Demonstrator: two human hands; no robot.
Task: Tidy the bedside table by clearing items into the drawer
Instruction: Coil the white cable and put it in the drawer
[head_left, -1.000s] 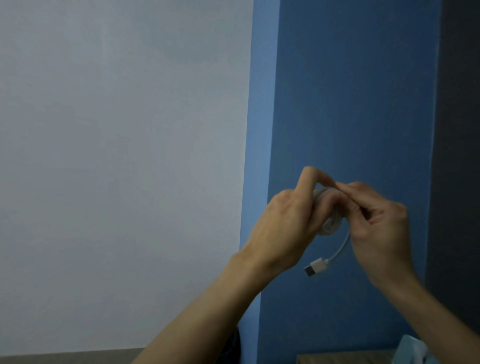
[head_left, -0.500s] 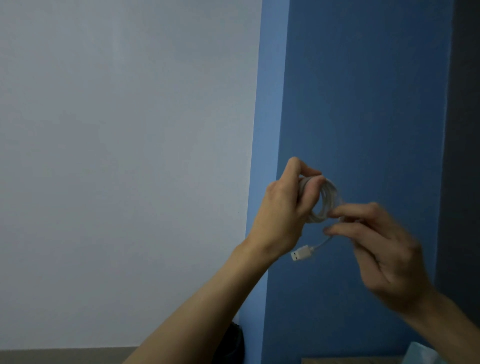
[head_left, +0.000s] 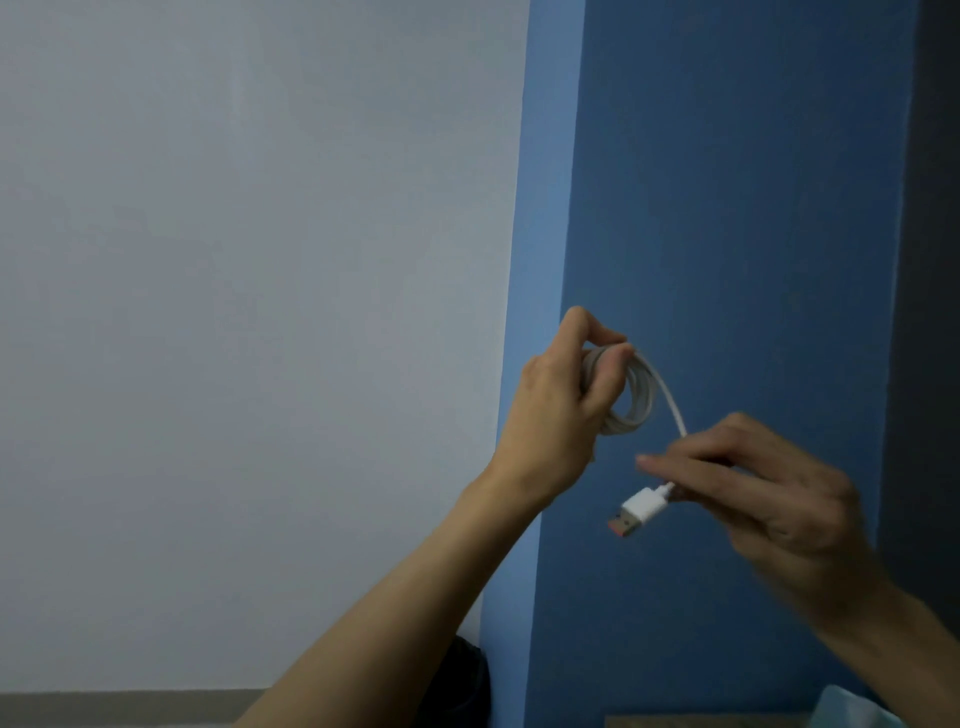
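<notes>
1. Head view, only one there is: both hands are up in the air in front of a blue wall (head_left: 727, 208), with a pale grey wall (head_left: 234, 312) off to the left of them.
2. Left hand (head_left: 558, 415) is closed around a coil (head_left: 636, 397) of white cable. Thumb and fingers pinch the coil's left side, and the loops stick out to the right of that hand.
3. One loose strand (head_left: 672, 410) arcs off the top of the coil and runs down and right into the right hand (head_left: 763, 486).
4. Right hand sits lower and to the right of the left one, close by but not touching it. Its fingers are pinched narrow on the strand just behind the plug. It's a bit blurry, so I can't tell exactly which fingers do the gripping.
5. The plug (head_left: 636, 512) is a white USB end with an orange-ish tip, poking out down and left from the right hand's fingertips, hanging free below the coil.
6. Way down under the right forearm there's a sliver of wooden tabletop (head_left: 701, 721) at the bottom edge, plus a pale teal thing (head_left: 852, 709) in the corner, too cropped to tell what it is.
7. Something dark (head_left: 462, 680) sits below the left forearm at the wall corner; can't make it out.
</notes>
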